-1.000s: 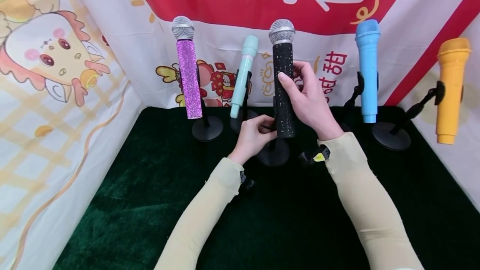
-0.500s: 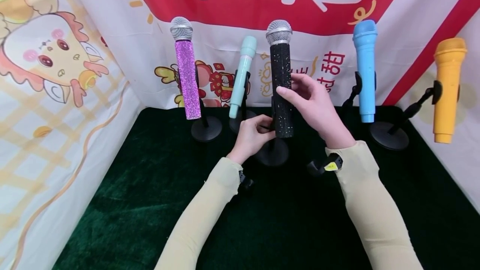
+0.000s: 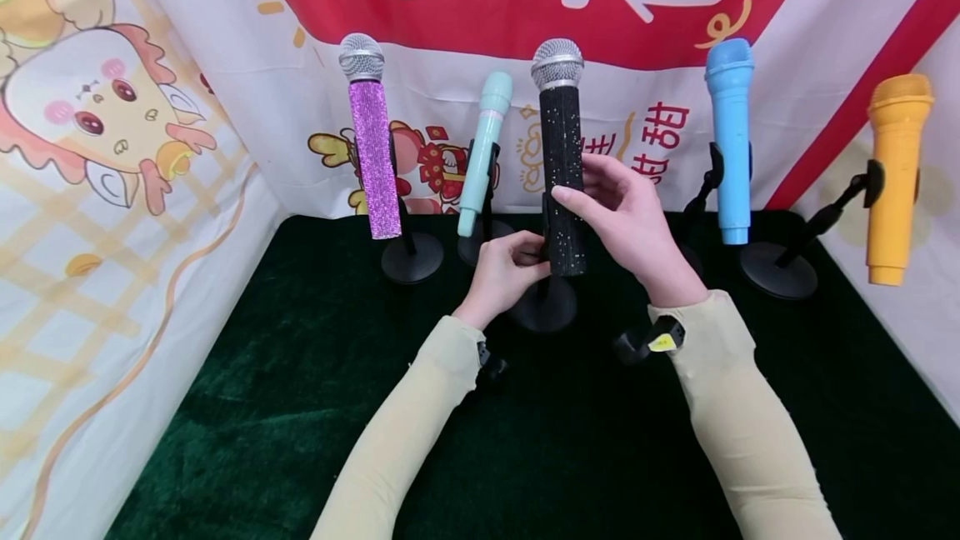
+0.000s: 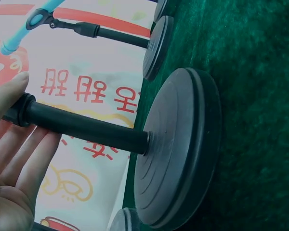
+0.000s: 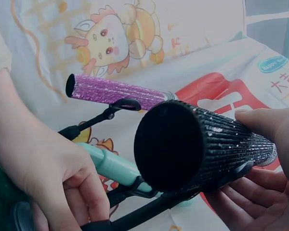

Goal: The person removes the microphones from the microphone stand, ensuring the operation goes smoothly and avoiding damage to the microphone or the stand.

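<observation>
R hand (image 3: 636, 222) grips blk mic (image 3: 562, 144), far side hidden; L hand (image 3: 501, 272) holds stand (image 4: 89, 128), prob. by collar (image 4: 25, 109).

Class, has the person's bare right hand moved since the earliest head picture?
Yes: the right hand has moved down, judged against the light-blue cylindrical microphone.

Right hand (image 5: 277, 190) had that super glittery black mic (image 5: 216, 139), left hand (image 5: 53, 168) gripped its stand (image 5: 147, 210), purple mic (image 5: 118, 91) and mint mic (image 5: 115, 166) behind.
</observation>
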Tool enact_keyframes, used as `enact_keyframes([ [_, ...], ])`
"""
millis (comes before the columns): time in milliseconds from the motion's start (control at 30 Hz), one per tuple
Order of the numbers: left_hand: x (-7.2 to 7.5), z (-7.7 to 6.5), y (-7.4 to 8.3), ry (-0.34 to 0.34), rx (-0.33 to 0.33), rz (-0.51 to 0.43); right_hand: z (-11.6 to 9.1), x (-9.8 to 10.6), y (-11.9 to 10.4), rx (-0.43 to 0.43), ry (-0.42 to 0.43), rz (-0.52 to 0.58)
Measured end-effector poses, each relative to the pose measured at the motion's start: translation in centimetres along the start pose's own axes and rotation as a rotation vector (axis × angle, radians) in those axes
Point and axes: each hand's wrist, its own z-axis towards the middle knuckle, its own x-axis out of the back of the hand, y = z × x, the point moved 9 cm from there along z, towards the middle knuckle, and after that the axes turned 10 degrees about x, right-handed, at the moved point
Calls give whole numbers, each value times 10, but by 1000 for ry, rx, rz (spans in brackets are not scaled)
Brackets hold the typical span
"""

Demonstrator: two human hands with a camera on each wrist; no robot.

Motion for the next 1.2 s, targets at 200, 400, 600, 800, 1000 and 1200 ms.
enact_keyframes([
  [200, 0, -2, -3, 0, 18, -29, 2, -1, 1, 29, 11, 35],
  [400, 1, -2, -6, 7, 13, -30, 5, -4, 0, 88, 29, 25],
  [600, 1, -2, -7, 1, 19, -38, 7, -7, -2, 121, 21, -20],
  [800, 1, -3, -6, 0, 10, -17, 11, -4, -7, 144, 57, -70],
  [1000, 0, -4, -7, -10, 10, -17, 16, -3, -13, 165, 93, -88],
  [1200, 0, -3, -7, -9, -20, -21, 24, -1, -16, 182, 147, -119],
])
